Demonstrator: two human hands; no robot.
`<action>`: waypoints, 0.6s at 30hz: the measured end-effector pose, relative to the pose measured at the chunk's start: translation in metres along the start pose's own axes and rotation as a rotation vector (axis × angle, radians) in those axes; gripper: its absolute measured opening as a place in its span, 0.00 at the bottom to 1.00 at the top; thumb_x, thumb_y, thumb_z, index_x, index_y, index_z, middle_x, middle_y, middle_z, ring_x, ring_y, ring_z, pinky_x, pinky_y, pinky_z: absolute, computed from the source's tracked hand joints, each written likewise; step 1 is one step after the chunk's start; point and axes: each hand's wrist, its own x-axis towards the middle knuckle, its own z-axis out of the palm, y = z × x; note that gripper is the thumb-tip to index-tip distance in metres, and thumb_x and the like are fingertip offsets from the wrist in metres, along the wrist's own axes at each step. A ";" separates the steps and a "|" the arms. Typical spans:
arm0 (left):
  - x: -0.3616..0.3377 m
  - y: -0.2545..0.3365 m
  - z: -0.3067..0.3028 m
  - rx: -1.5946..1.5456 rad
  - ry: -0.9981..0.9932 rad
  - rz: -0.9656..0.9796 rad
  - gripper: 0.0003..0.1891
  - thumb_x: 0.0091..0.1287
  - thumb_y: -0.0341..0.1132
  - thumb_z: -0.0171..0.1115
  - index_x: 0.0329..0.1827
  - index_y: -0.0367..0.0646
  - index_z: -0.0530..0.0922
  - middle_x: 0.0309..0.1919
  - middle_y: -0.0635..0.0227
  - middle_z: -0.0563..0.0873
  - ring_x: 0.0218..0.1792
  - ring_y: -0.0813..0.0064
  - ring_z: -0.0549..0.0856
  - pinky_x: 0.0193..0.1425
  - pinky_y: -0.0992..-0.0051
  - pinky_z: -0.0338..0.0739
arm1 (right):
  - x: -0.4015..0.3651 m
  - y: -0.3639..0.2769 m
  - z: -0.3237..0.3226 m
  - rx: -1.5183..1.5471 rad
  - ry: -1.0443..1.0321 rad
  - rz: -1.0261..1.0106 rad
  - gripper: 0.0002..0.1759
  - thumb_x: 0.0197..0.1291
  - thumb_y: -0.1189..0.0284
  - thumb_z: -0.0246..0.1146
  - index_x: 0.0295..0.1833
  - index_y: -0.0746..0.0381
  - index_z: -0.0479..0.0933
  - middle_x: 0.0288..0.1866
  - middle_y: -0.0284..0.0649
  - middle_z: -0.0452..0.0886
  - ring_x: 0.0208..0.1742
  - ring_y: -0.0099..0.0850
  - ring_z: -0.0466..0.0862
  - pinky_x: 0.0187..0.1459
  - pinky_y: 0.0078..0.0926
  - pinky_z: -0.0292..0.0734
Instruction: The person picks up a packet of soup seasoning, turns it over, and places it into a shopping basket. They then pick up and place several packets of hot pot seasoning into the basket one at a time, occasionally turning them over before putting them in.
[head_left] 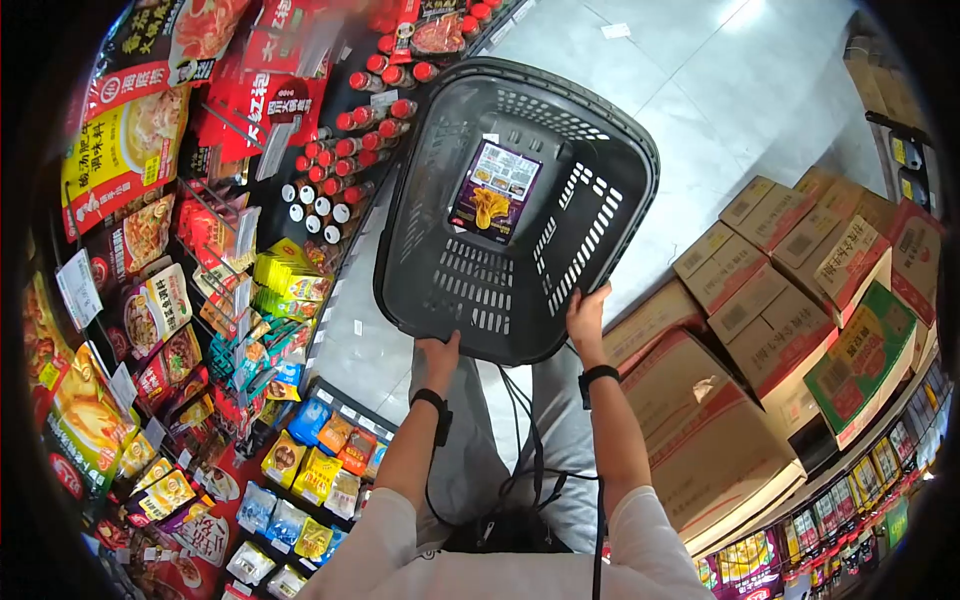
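A dark grey plastic basket [480,345] with slotted walls is held out in front of my body. One purple packet [493,195] with a picture of yellow food lies on its bottom. At the basket's near rim, my left hand [438,358] is closed on the edge, its thumb on top. My right hand [588,318] grips the rim at the near right corner, fingers wrapped over it. Both wrists wear black bands.
Shelves of red and yellow seasoning packets [125,150] and red-capped bottles [365,140] line the left. Stacked cardboard boxes [770,320] stand on the right, beside the grey tiled floor [690,100]. Black cords [530,430] hang before my legs.
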 end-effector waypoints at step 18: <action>0.067 0.192 0.048 -0.168 -0.039 0.388 0.39 0.59 0.46 0.65 0.64 0.28 0.55 0.52 0.48 0.73 0.50 0.55 0.76 0.58 0.63 0.67 | 0.170 -0.066 -0.073 -0.153 0.108 0.039 0.24 0.61 0.70 0.53 0.54 0.71 0.49 0.45 0.70 0.73 0.46 0.63 0.75 0.49 0.47 0.70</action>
